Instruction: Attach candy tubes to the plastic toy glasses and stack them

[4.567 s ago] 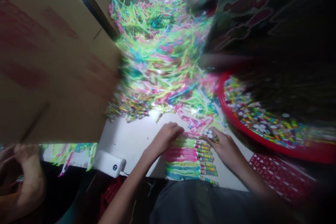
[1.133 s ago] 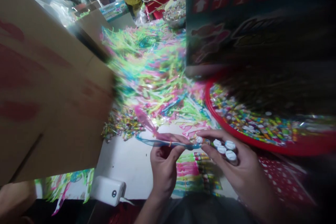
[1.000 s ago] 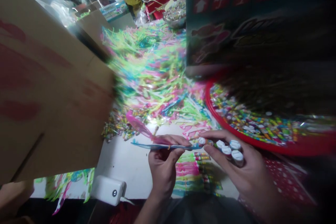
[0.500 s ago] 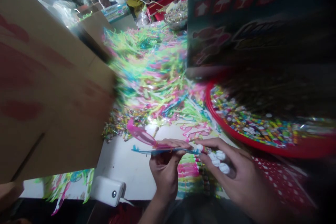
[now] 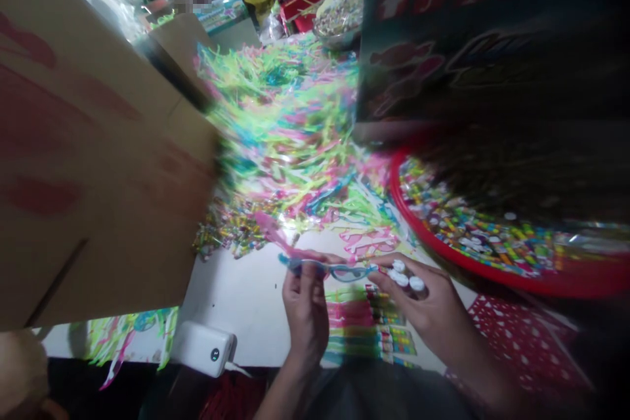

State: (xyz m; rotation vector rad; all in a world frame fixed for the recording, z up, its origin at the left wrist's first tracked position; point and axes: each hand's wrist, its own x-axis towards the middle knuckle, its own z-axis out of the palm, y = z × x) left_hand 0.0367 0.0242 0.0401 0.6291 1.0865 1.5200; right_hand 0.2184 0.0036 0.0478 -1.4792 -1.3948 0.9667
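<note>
My left hand (image 5: 306, 305) pinches thin plastic toy glasses, a blue pair (image 5: 350, 273) with its eye openings showing and a pink pair (image 5: 272, 231) behind it. Closed around several small candy tubes (image 5: 401, 277) with white ends is my right hand (image 5: 433, 302). Its thumb and fingertips meet the right end of the blue glasses. Below the hands, coloured plastic strips (image 5: 348, 314) lie in rows, with candy tubes (image 5: 396, 339) at their right ends. Pink glasses (image 5: 367, 241) rest on the white table (image 5: 246, 302) just beyond.
Coloured plastic pieces (image 5: 285, 118) cover the table's far part, beside a candy pile (image 5: 229, 226). A large carton (image 5: 123, 210) fills the left; a dark printed box (image 5: 472, 79) stands over a red tub (image 5: 428, 243) of candy tubes. A white power bank (image 5: 201, 344) lies at the front edge.
The blue glasses have turned from edge-on to show their eye openings and shifted right. My left hand has rotated, its thumb now upright against them. My right hand keeps the candy tubes.
</note>
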